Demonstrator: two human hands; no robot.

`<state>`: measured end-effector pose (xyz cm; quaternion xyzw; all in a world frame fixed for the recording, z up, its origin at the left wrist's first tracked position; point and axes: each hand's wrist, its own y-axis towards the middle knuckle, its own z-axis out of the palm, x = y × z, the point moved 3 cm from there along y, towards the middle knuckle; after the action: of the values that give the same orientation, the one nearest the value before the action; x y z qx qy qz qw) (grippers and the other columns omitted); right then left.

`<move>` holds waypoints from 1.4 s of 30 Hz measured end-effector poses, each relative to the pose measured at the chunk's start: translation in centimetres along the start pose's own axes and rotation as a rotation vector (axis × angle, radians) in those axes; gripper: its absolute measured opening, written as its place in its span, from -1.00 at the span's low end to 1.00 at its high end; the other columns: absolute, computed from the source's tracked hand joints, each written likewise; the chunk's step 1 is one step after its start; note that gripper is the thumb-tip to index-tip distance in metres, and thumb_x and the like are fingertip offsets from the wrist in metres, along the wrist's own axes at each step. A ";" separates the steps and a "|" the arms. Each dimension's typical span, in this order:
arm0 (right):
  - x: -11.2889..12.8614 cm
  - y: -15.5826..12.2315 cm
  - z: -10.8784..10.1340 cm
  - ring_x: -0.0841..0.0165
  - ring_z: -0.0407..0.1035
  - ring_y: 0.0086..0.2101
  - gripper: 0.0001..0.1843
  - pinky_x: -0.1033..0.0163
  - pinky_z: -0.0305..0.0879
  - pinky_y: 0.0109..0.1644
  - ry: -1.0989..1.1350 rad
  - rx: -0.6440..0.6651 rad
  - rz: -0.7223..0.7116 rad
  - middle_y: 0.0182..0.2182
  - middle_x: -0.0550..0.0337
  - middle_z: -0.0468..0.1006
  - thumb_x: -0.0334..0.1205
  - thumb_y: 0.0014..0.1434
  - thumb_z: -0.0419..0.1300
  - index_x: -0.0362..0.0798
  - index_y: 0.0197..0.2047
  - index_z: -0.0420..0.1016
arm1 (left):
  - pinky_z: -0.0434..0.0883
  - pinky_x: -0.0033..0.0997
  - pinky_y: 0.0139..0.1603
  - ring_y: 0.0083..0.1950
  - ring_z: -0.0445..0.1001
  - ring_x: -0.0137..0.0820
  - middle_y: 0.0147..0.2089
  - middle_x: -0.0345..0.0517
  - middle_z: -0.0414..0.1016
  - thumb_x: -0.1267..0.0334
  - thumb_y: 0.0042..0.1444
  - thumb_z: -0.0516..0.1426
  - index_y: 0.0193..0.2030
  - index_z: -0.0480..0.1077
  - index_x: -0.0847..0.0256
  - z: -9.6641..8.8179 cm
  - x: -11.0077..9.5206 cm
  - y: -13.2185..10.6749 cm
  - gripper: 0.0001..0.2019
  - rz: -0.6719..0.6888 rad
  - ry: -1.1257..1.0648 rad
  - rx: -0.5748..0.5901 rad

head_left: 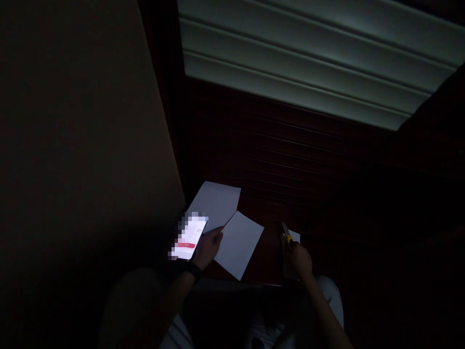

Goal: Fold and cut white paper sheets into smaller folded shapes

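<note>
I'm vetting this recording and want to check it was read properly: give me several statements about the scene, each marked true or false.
1. The right hand holds a partly yellow cutter. True.
2. Large white sheets are by the left hand. True.
3. A dark band is around the left wrist. True.
4. The lit phone is beside the right hand. False: it is beside the left hand.
5. The cutter's blade touches the large white sheets. False: it is apart from them, to their right.
6. The scene is brightly lit. False: it is mostly dark.
</note>
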<state>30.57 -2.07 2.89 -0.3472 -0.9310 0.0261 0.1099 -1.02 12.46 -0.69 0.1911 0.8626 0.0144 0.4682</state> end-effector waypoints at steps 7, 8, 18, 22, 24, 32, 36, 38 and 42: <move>2.6 3.7 -0.6 0.12 0.46 -0.24 -0.62 0.20 0.28 -0.28 0.038 -0.008 -0.010 -0.27 -0.18 0.53 -0.03 0.15 0.03 -0.16 -0.20 0.45 | 0.32 -0.23 0.07 0.02 0.42 -0.25 0.01 -0.12 0.47 0.15 0.14 -0.04 0.05 0.37 0.14 -0.3 -0.6 -0.1 -0.63 -0.022 -0.012 -0.005; 2.9 4.2 -0.7 0.11 0.46 -0.24 -0.63 0.19 0.28 -0.28 0.048 -0.007 -0.009 -0.27 -0.19 0.53 -0.04 0.14 0.04 -0.17 -0.20 0.45 | 0.32 -0.23 0.08 0.03 0.42 -0.25 0.01 -0.12 0.47 0.15 0.14 -0.04 0.04 0.37 0.14 -0.4 -0.7 -0.1 -0.63 -0.023 -0.014 -0.007; 4.6 3.7 -1.8 0.11 0.42 -0.19 -0.46 0.20 0.25 -0.21 0.291 -0.073 -0.111 -0.22 -0.20 0.51 0.09 0.14 -0.01 -0.24 -0.10 0.40 | 0.27 -0.21 0.11 0.07 0.38 -0.23 0.03 -0.09 0.46 0.09 0.14 -0.02 0.03 0.39 0.18 -1.3 -2.4 -0.1 -0.61 -0.008 -0.281 0.112; 5.9 2.3 -1.8 0.19 0.44 -0.28 -0.49 0.26 0.29 -0.30 0.496 0.042 -0.237 -0.28 0.02 0.56 0.12 0.05 0.11 -0.15 -0.13 0.44 | 0.27 -0.19 0.09 0.05 0.38 -0.21 0.05 -0.05 0.44 0.06 0.14 0.00 0.07 0.36 0.22 -2.5 -4.3 0.1 -0.57 -0.011 -0.444 0.252; 6.4 1.8 -1.4 0.20 0.45 -0.31 -0.49 0.26 0.31 -0.33 0.732 0.212 -0.297 -0.30 0.06 0.56 0.09 -0.04 0.21 -0.14 -0.14 0.45 | 0.29 -0.18 0.06 0.03 0.39 -0.19 0.05 -0.02 0.43 0.05 0.13 0.02 0.09 0.33 0.24 -3.4 -5.2 0.4 -0.55 -0.046 -0.514 0.324; 5.9 -0.4 0.2 0.21 0.43 -0.24 -0.41 0.27 0.33 -0.35 1.259 0.485 -0.291 -0.21 0.05 0.55 -0.12 -0.24 0.39 -0.06 -0.09 0.41 | 0.31 -0.22 0.02 0.01 0.41 -0.21 0.05 0.02 0.43 0.09 0.07 0.11 0.09 0.34 0.22 -5.7 -8.5 1.4 -0.55 -0.168 -0.666 0.633; 6.1 -1.9 1.5 0.40 0.39 -0.51 -0.37 0.42 0.12 -0.63 1.332 0.558 -0.246 -0.26 0.07 0.55 -0.11 -0.23 0.38 -0.04 -0.05 0.35 | 0.30 -0.23 0.02 -0.01 0.42 -0.23 0.03 0.01 0.45 0.10 0.06 0.13 0.09 0.33 0.21 -5.7 -9.2 1.8 -0.54 -0.185 -0.680 0.672; 6.2 -2.4 2.0 0.54 0.26 -0.65 -0.38 0.46 -0.01 -0.71 1.367 0.579 -0.212 -0.26 0.09 0.53 -0.10 -0.21 0.37 -0.04 -0.05 0.32 | 0.31 -0.23 0.02 -0.02 0.42 -0.23 0.02 0.01 0.45 0.11 0.05 0.14 0.09 0.33 0.20 -5.5 -9.2 2.0 -0.55 -0.197 -0.683 0.682; 6.1 -2.6 2.5 0.64 0.06 -0.74 -0.37 0.47 -0.08 -0.74 1.439 0.572 -0.175 -0.44 0.30 0.46 -0.16 -0.23 0.39 -0.02 -0.06 0.29 | 0.34 -0.25 -0.03 -0.05 0.45 -0.24 -0.03 0.00 0.49 0.13 0.02 0.17 0.07 0.36 0.20 -5.3 -9.3 2.6 -0.55 -0.219 -0.695 0.695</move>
<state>23.87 0.01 1.94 -0.1621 -0.6118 0.0247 0.7738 0.04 12.52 10.30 0.2374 0.6243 -0.3875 0.6354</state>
